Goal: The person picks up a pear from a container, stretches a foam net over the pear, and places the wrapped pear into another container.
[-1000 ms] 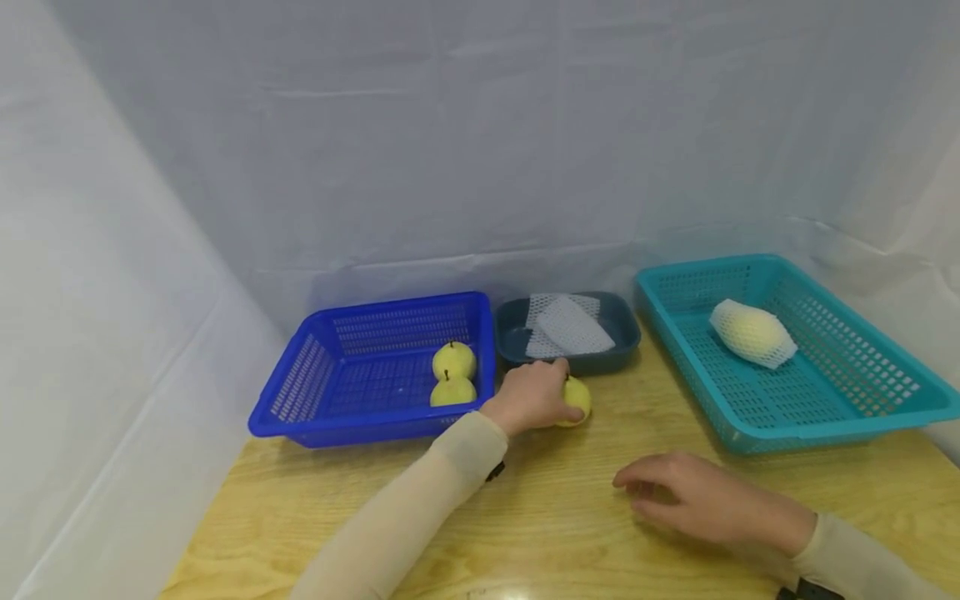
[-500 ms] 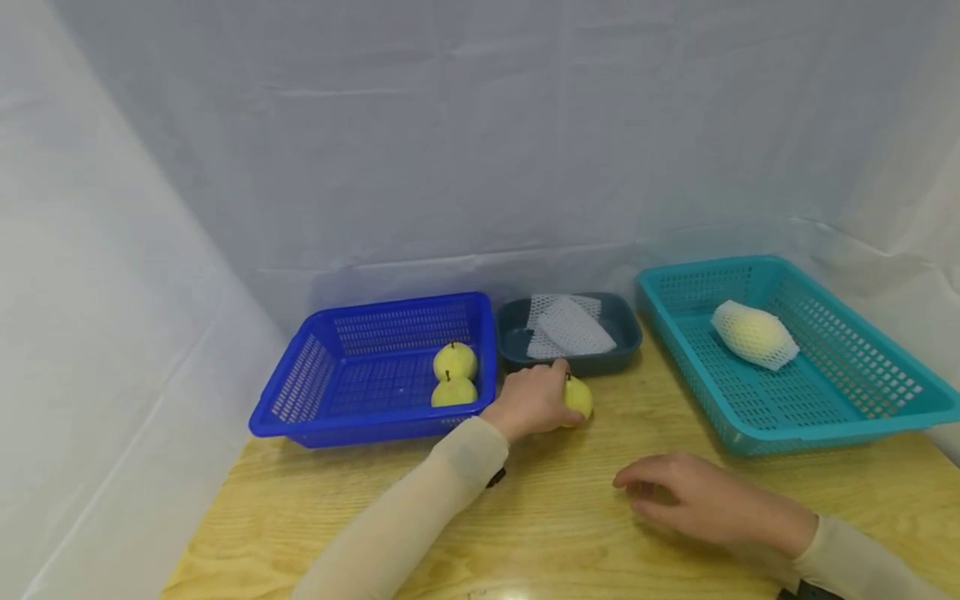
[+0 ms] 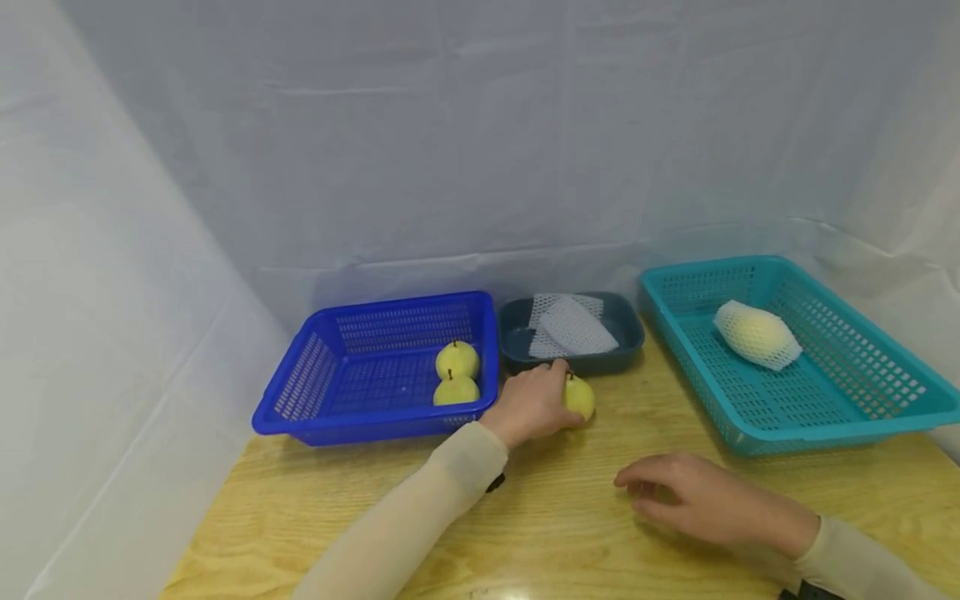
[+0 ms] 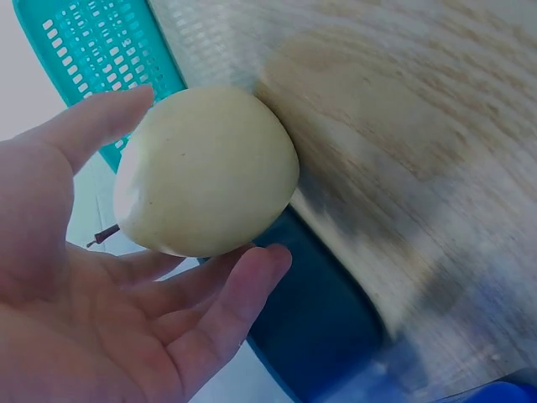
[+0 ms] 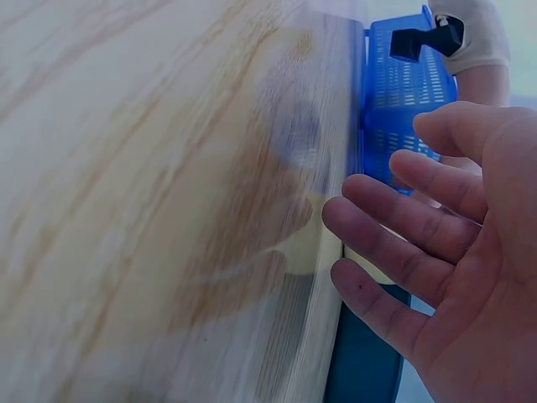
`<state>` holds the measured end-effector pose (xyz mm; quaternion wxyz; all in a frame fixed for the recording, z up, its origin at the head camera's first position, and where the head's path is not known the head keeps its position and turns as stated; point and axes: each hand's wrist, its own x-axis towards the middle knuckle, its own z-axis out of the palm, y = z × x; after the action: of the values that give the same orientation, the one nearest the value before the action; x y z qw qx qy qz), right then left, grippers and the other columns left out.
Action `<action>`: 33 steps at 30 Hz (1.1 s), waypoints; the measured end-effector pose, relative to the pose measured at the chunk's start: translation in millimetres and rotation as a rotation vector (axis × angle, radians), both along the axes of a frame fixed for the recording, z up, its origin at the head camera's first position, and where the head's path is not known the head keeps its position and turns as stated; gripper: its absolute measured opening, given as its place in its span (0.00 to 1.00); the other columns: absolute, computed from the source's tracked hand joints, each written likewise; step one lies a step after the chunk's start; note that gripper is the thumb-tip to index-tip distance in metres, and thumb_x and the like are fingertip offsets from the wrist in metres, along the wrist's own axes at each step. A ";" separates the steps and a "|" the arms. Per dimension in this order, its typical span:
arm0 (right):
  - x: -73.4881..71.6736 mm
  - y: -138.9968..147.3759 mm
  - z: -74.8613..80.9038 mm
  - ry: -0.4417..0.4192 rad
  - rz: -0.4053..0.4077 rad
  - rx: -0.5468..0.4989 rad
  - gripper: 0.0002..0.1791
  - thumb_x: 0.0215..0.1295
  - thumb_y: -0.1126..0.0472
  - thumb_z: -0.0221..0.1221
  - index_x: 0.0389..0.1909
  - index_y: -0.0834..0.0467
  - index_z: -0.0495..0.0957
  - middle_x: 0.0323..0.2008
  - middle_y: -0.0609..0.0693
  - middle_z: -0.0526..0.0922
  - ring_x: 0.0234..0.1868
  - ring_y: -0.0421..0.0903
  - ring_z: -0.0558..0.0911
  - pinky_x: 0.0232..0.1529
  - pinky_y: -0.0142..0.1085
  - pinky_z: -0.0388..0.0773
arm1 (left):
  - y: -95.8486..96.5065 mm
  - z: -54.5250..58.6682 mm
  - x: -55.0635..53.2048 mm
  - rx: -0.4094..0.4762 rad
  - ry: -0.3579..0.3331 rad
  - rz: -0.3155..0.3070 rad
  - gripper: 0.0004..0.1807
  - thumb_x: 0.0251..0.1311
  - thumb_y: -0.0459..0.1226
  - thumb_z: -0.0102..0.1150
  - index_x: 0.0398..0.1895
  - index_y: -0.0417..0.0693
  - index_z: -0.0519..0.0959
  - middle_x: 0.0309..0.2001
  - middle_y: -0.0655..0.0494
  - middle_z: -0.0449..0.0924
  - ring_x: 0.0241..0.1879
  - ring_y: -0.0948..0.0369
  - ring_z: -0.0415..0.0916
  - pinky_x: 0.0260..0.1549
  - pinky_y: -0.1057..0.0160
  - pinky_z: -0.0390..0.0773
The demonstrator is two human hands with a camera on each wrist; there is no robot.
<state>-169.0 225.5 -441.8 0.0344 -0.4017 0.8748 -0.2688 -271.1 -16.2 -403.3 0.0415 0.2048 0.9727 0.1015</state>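
Blue basket (image 3: 375,428): two pears (image 3: 456,392), one behind the other, at its right end.
Left hand (image 3: 532,401): thumb and fingers pinching the gripped pear (image 3: 581,398).
Gripped pear's place: front of the dark dish (image 3: 600,365), stem up.
Dish contents: overlapping white nets (image 3: 577,327).
Right hand (image 3: 693,496): fingers spread, loosely bent, over the tabletop (image 3: 555,525).
Teal basket (image 3: 862,432): one net-wrapped pear (image 3: 757,335) lying inside.

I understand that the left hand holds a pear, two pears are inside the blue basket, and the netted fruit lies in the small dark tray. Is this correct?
Not quite: the netted fruit lies in the turquoise basket, as the head view shows. The rest is right: the left hand holds a pear, and two pears are inside the blue basket.
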 end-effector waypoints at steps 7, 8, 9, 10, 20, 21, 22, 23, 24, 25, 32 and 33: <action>-0.2 -2.0 0.0 -0.027 -0.004 0.008 0.16 0.72 0.53 0.60 0.56 0.53 0.82 0.49 0.40 0.85 0.48 0.35 0.83 0.49 0.38 0.83 | -2.0 -1.5 2.1 -0.010 0.009 -0.002 0.37 0.55 0.60 0.68 0.62 0.53 0.72 0.50 0.55 0.80 0.40 0.58 0.78 0.36 0.57 0.79; -0.4 -2.2 0.3 -0.031 -0.005 0.006 0.16 0.72 0.53 0.60 0.56 0.53 0.82 0.49 0.40 0.85 0.48 0.34 0.83 0.48 0.38 0.83 | -2.3 -1.5 2.4 -0.008 0.009 0.000 0.37 0.55 0.60 0.68 0.62 0.53 0.72 0.50 0.55 0.80 0.40 0.58 0.78 0.36 0.57 0.79; -0.5 -2.7 0.7 -0.036 -0.007 0.003 0.16 0.72 0.53 0.60 0.56 0.54 0.82 0.48 0.39 0.85 0.47 0.34 0.82 0.48 0.38 0.83 | -2.7 -1.6 2.4 -0.005 0.011 0.000 0.37 0.55 0.60 0.68 0.63 0.53 0.72 0.50 0.54 0.80 0.40 0.58 0.78 0.36 0.57 0.79; -0.8 -3.1 1.2 -0.036 -0.006 -0.001 0.16 0.72 0.54 0.60 0.56 0.54 0.82 0.47 0.39 0.85 0.47 0.34 0.82 0.47 0.37 0.83 | -3.1 -1.7 2.5 -0.003 0.011 0.002 0.37 0.55 0.60 0.68 0.63 0.53 0.72 0.50 0.54 0.80 0.40 0.57 0.78 0.36 0.57 0.79; -2.4 -7.4 23.0 0.006 0.011 -0.003 0.16 0.71 0.57 0.61 0.56 0.55 0.82 0.48 0.42 0.86 0.44 0.32 0.81 0.45 0.36 0.83 | -7.9 0.0 8.0 0.023 0.016 0.027 0.39 0.55 0.62 0.67 0.65 0.53 0.70 0.53 0.54 0.78 0.47 0.57 0.78 0.43 0.55 0.80; -2.8 -7.8 26.5 0.009 0.009 -0.003 0.16 0.71 0.57 0.61 0.56 0.55 0.82 0.48 0.43 0.86 0.44 0.32 0.81 0.45 0.36 0.83 | -8.5 0.9 9.8 0.027 0.020 0.029 0.39 0.56 0.61 0.67 0.65 0.53 0.70 0.54 0.54 0.78 0.48 0.57 0.77 0.45 0.55 0.79; -3.5 -8.2 29.7 0.012 0.008 0.001 0.16 0.71 0.57 0.61 0.56 0.55 0.82 0.49 0.43 0.86 0.45 0.33 0.81 0.45 0.36 0.83 | -9.0 1.7 11.6 0.033 0.023 0.030 0.39 0.56 0.61 0.67 0.66 0.52 0.70 0.55 0.54 0.77 0.50 0.57 0.76 0.47 0.54 0.79; -4.2 -8.7 32.9 0.012 0.003 0.005 0.16 0.71 0.57 0.60 0.57 0.55 0.82 0.49 0.43 0.86 0.45 0.33 0.81 0.45 0.36 0.83 | -9.4 2.5 13.5 0.042 0.028 0.029 0.38 0.57 0.60 0.66 0.66 0.51 0.70 0.55 0.53 0.77 0.52 0.56 0.76 0.50 0.54 0.79; -5.0 -9.1 35.9 0.011 -0.002 0.012 0.16 0.72 0.57 0.60 0.57 0.54 0.82 0.50 0.42 0.86 0.45 0.33 0.81 0.45 0.36 0.82 | -9.8 3.2 15.5 0.052 0.034 0.028 0.38 0.58 0.59 0.66 0.66 0.50 0.69 0.56 0.52 0.77 0.54 0.56 0.75 0.52 0.54 0.78; -5.5 -9.2 38.9 0.002 -0.009 0.023 0.16 0.72 0.55 0.60 0.58 0.52 0.81 0.50 0.42 0.85 0.45 0.32 0.80 0.45 0.36 0.82 | -10.1 4.1 17.7 0.062 0.040 0.026 0.38 0.59 0.59 0.65 0.66 0.49 0.69 0.56 0.52 0.77 0.55 0.55 0.75 0.54 0.54 0.78; -10.9 -9.6 62.5 0.015 -0.026 0.050 0.16 0.74 0.50 0.58 0.59 0.47 0.80 0.50 0.37 0.84 0.45 0.30 0.80 0.44 0.37 0.82 | -10.9 10.6 31.3 0.090 0.122 -0.011 0.33 0.63 0.56 0.61 0.65 0.46 0.70 0.55 0.51 0.77 0.54 0.55 0.74 0.55 0.55 0.77; -12.1 -9.7 66.5 0.025 -0.032 0.052 0.16 0.74 0.49 0.57 0.59 0.47 0.80 0.50 0.36 0.84 0.45 0.30 0.80 0.44 0.36 0.82 | -11.3 12.0 33.1 0.096 0.132 -0.017 0.33 0.64 0.55 0.60 0.65 0.46 0.70 0.55 0.51 0.77 0.54 0.55 0.74 0.55 0.55 0.77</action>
<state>-181.2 215.9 -375.4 0.0294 -0.3901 0.8881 -0.2414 -238.1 -27.5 -391.3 -0.0320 0.2208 0.9656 0.1338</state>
